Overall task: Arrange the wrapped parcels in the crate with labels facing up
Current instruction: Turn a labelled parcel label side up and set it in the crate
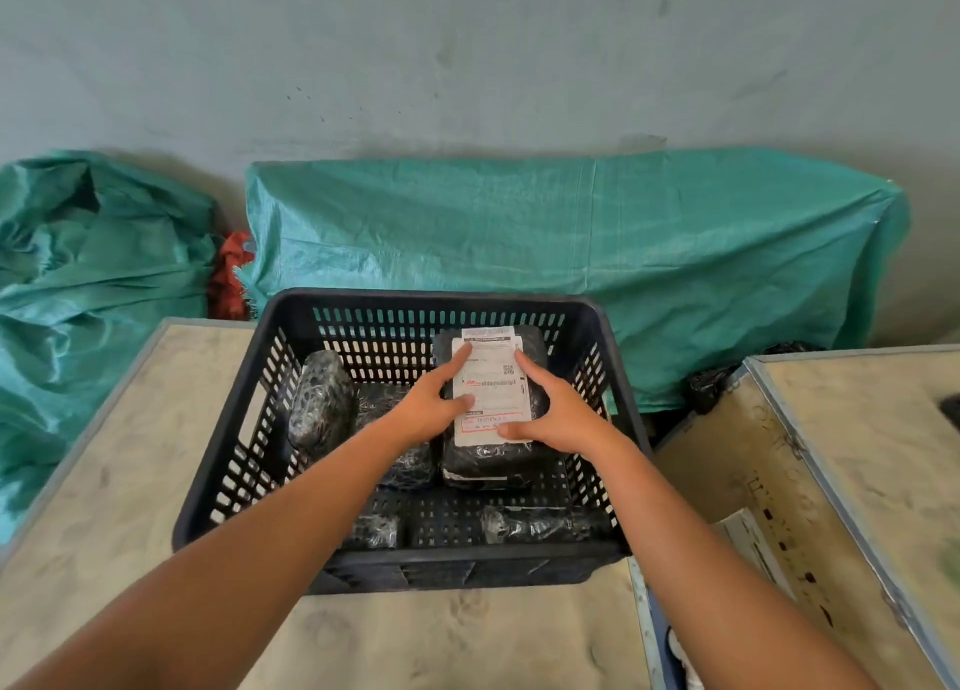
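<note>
Teal woven tarpaulin (571, 242) is covering bulky goods along the grey wall, and in front of it a dark slotted plastic crate (291, 315) is sitting on a dusty, metal-edged tabletop (457, 637). Both of the person's hands are reaching into the crate. The left hand (431, 403) and the right hand (558, 419) are lying spread and flat on the labelled parcel (488, 460), fingers resting on its white shipping label (491, 377), pressing rather than grasping. This parcel is sitting in the right rear part of the crate, label facing up, so it appears placed. Remaining work is visible: a wrapped parcel (319, 403) is standing on edge against the left wall with no label showing, another black-wrapped parcel (410, 466) is lying partly under the left forearm, and two smaller wrapped parcels (524, 525) are lying near the front wall, labels not visible. Judging from this, the task is at an early stage, with one parcel settled and about four awaiting turning.
</note>
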`<state>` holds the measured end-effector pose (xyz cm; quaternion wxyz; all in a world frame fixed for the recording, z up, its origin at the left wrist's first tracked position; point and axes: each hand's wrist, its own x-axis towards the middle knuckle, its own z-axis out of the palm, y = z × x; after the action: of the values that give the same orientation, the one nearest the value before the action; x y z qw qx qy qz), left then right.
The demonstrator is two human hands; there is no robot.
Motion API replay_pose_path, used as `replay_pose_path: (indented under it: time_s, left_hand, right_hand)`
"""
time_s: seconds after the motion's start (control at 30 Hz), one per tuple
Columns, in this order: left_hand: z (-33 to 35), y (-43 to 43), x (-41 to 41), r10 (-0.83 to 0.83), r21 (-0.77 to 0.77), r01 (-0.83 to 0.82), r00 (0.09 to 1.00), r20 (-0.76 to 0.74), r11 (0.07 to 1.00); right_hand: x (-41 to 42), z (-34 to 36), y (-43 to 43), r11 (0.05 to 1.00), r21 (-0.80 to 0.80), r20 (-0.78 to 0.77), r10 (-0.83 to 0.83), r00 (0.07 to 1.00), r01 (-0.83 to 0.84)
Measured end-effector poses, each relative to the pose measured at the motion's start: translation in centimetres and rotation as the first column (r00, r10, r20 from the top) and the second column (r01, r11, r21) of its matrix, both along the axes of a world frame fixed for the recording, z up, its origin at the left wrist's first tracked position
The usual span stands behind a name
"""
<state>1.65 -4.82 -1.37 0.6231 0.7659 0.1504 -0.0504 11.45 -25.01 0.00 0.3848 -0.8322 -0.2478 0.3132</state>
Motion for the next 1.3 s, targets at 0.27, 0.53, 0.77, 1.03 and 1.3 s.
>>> replay_pose_path:
  time_s: [0.27,0.53,0.77,1.03,1.3]
  left_hand:
    - [-5.0,0.8,1.8,-0.009,0.327,0.034,0.997,-0.076,0.944]
    - [-8.1,1.2,0.6,-0.259,0.445,0.363,0.925,-0.278,0.819]
    - [-8.6,-0.9,0.8,-0.186,0.587,0.277,0.959,-0.211,0.760]
    - [-7.3,-2.2,0.9,-0.168,0.602,0.322,0.940,-0.298,0.731]
    - [-1.8,-2.0,-0.5,-0.250,0.588,0.361,0.932,-0.264,0.723]
  right_hand:
    - [0.8,-5.0,1.9,0.981,-0.191,-0.040,-0.041,0.998,0.032]
    - [1.2,-7.0,0.9,0.934,-0.335,-0.118,0.085,0.989,-0.121]
    - [1.5,-6.9,0.9,0.951,-0.309,0.009,0.007,1.000,-0.004]
    - [1.0,-5.9,0.8,0.942,-0.336,0.022,0.011,1.000,-0.003]
    - [0.1,0.4,-2.7,0.926,-0.372,0.126,0.113,0.986,-0.059]
